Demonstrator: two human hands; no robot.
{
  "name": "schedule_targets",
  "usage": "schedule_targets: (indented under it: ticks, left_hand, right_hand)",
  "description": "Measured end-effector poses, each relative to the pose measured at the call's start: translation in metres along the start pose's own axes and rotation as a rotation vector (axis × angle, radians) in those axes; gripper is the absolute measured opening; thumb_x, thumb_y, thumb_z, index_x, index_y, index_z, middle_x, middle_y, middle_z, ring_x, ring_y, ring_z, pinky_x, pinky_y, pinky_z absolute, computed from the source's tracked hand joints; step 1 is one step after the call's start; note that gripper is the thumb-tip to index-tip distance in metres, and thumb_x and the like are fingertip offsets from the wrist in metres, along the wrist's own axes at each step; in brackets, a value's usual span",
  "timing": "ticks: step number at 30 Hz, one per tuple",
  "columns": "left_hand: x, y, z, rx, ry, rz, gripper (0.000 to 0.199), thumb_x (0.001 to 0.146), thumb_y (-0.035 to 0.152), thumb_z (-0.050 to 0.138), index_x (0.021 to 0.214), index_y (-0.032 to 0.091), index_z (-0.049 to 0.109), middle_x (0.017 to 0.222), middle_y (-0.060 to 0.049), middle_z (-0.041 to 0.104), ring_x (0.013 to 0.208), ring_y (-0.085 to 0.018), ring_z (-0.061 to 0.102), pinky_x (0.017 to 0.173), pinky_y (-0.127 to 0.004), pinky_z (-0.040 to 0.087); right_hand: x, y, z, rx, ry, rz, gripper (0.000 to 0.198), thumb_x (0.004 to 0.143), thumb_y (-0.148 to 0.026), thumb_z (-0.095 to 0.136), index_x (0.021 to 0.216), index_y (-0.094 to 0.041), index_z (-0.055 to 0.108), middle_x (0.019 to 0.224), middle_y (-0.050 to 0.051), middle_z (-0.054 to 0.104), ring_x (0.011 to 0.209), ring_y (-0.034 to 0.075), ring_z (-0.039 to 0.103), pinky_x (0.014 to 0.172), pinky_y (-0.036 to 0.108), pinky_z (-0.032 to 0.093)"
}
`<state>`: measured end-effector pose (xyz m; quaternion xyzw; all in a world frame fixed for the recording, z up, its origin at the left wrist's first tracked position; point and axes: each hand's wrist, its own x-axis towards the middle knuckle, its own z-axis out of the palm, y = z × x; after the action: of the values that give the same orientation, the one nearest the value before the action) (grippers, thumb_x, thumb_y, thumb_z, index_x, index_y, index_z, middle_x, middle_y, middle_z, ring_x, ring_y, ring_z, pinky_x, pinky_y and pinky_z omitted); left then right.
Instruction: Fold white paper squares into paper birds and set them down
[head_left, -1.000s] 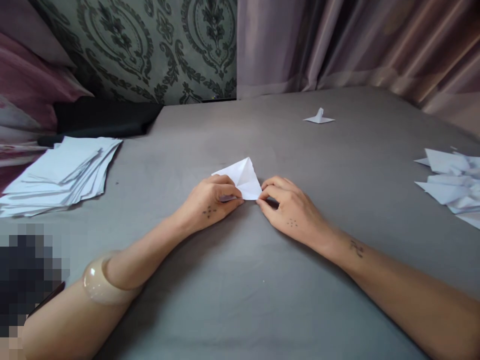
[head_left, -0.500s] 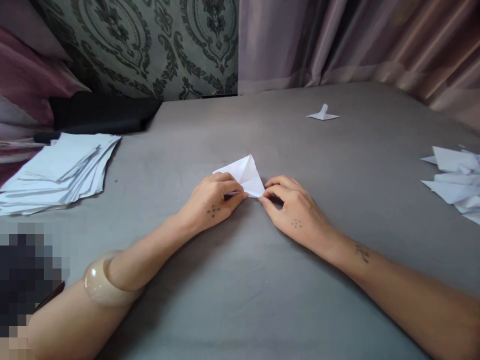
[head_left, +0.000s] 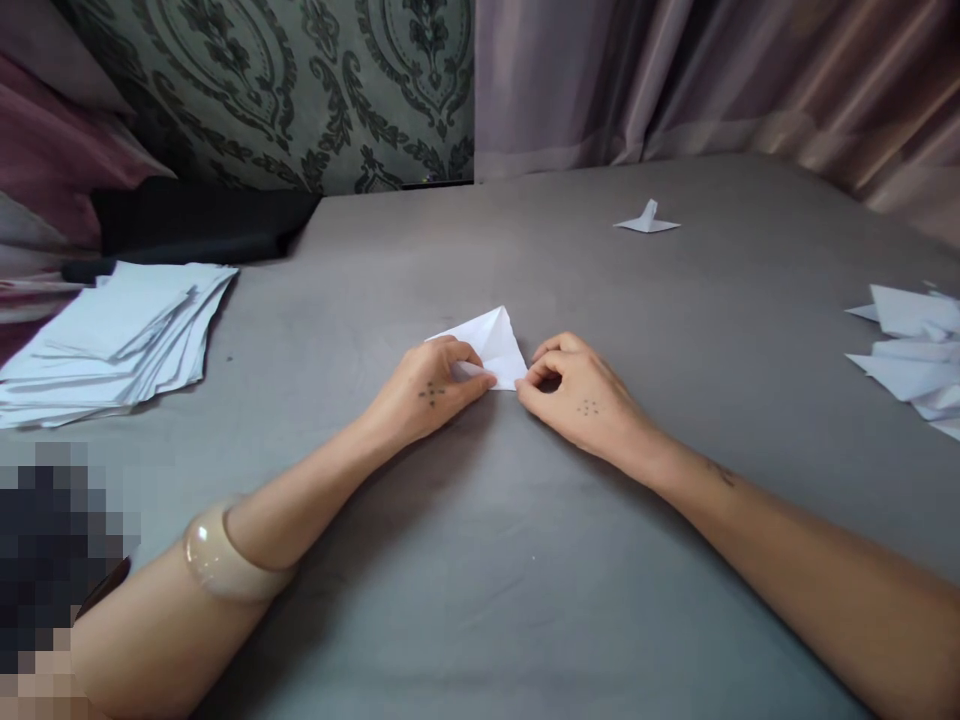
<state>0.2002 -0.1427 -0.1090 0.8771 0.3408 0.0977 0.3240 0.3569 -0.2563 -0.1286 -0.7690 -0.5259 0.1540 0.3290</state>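
Observation:
A folded sheet of white paper lies between my hands in the middle of the grey surface, with creases meeting near its top corner. My left hand grips its left and lower side, the thumb lying along the lower edge and the fingers bent over the paper. At the lower right corner, my right hand pinches the paper between thumb and index finger. The paper's left part is partly hidden behind my left fingers.
On the left rests a stack of white paper sheets, in front of a black cloth-like item. One folded paper figure stands at the back right. More folded white paper pieces lie at the right edge.
My right hand has shifted slightly up, its wrist turned a little and its fingers drawn closer together. My left thumb lies straighter along the paper's lower edge. The view has tilted slightly.

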Motion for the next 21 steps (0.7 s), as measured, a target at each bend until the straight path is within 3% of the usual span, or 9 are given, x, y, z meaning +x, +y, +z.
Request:
schedule_targets:
  ticks: [4, 8, 14, 21]
  left_hand:
    - [0.002, 0.001, -0.002, -0.004, -0.037, -0.028, 0.025, 0.079, 0.040, 0.061, 0.083, 0.016, 0.068, 0.073, -0.001, 0.062, 0.063, -0.014, 0.051, 0.056, -0.025, 0.035]
    - [0.004, -0.002, -0.003, -0.016, -0.055, -0.026, 0.028, 0.079, 0.044, 0.062, 0.083, 0.017, 0.068, 0.064, 0.001, 0.056, 0.060, -0.013, 0.048, 0.054, -0.024, 0.033]
    - [0.005, -0.003, -0.004, -0.019, -0.074, -0.024, 0.030, 0.078, 0.046, 0.062, 0.082, 0.017, 0.067, 0.059, 0.002, 0.052, 0.057, -0.013, 0.047, 0.052, -0.024, 0.033]
    - [0.004, 0.001, -0.006, 0.032, -0.071, -0.003, 0.027, 0.079, 0.043, 0.062, 0.084, 0.017, 0.068, 0.060, 0.001, 0.052, 0.059, -0.014, 0.048, 0.054, -0.024, 0.033]
  right_hand:
    - [0.004, 0.003, -0.001, 0.021, -0.040, -0.019, 0.017, 0.075, -0.026, 0.061, 0.059, -0.021, 0.059, 0.095, 0.003, 0.061, 0.073, 0.015, 0.059, 0.070, 0.032, 0.047]
    - [0.009, 0.004, -0.005, 0.011, -0.084, 0.038, 0.010, 0.073, -0.029, 0.064, 0.069, -0.021, 0.060, 0.095, 0.004, 0.059, 0.073, 0.014, 0.057, 0.069, 0.032, 0.047]
    - [0.013, 0.008, -0.015, 0.012, -0.153, 0.066, 0.015, 0.071, -0.034, 0.068, 0.077, -0.021, 0.061, 0.095, 0.003, 0.058, 0.071, 0.013, 0.056, 0.062, 0.028, 0.045]
    - [0.017, 0.020, -0.026, 0.175, -0.246, 0.120, 0.016, 0.069, -0.026, 0.066, 0.084, -0.021, 0.063, 0.078, 0.001, 0.063, 0.060, 0.011, 0.054, 0.051, 0.024, 0.040]
